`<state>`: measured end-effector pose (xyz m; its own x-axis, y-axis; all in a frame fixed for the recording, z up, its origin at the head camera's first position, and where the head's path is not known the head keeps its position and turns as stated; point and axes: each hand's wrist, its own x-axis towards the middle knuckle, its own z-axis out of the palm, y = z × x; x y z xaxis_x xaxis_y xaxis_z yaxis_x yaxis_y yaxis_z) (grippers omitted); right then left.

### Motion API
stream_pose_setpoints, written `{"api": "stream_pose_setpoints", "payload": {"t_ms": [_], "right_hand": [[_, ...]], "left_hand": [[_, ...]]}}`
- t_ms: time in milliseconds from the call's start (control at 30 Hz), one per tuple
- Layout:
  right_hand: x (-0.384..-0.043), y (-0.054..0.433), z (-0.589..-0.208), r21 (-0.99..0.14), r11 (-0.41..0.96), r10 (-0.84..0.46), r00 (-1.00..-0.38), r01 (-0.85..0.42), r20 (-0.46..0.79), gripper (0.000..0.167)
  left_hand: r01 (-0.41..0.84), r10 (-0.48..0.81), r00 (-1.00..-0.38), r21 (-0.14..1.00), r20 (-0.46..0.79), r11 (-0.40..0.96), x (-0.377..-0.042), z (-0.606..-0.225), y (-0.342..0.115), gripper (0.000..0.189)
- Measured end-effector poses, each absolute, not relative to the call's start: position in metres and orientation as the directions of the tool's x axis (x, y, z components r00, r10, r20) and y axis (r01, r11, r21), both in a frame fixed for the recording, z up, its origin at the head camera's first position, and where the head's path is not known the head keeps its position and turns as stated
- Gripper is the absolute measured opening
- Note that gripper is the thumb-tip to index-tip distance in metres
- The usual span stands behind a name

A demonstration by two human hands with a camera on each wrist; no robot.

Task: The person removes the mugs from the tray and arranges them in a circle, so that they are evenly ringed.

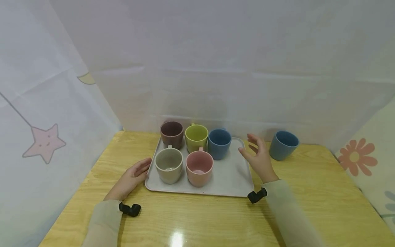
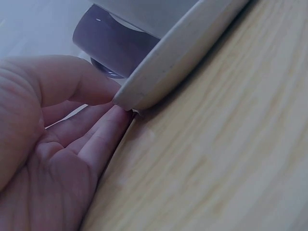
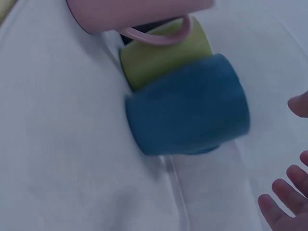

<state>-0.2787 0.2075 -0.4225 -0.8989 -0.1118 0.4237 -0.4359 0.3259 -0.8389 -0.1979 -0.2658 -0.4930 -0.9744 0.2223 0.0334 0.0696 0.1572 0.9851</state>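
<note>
My left hand is at the left edge of a white tray. In the left wrist view, its thumb and fingers meet at the tray rim and pinch it. My right hand is raised over the tray's right side, fingers spread and gently bent, holding nothing. On the tray are a brown mug, a green mug, a blue mug, a cream mug and a pink mug. In the right wrist view, the blue mug stands apart from the right fingertips.
A second blue cup stands off the tray, on the wooden table to the right of my right hand. White cloth hangs behind the table, and printed cloth hangs at the left.
</note>
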Motion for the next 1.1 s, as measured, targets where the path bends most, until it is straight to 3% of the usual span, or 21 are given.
{"api": "stream_pose_setpoints", "payload": {"t_ms": [467, 1100], "right_hand": [[-0.304, 0.161, -0.448, -0.904, 0.319, -0.151, -0.957, -0.285, 0.249, 0.086], [-0.314, 0.136, -0.455, -0.909, 0.345, -0.087, -0.972, -0.235, 0.219, 0.098]], "left_hand": [[0.068, 0.229, -0.973, 0.988, 0.035, 0.139, -0.201, -0.497, -0.268, 0.067], [0.059, 0.228, -0.973, 0.988, 0.025, 0.14, -0.199, -0.493, -0.267, 0.068]]}}
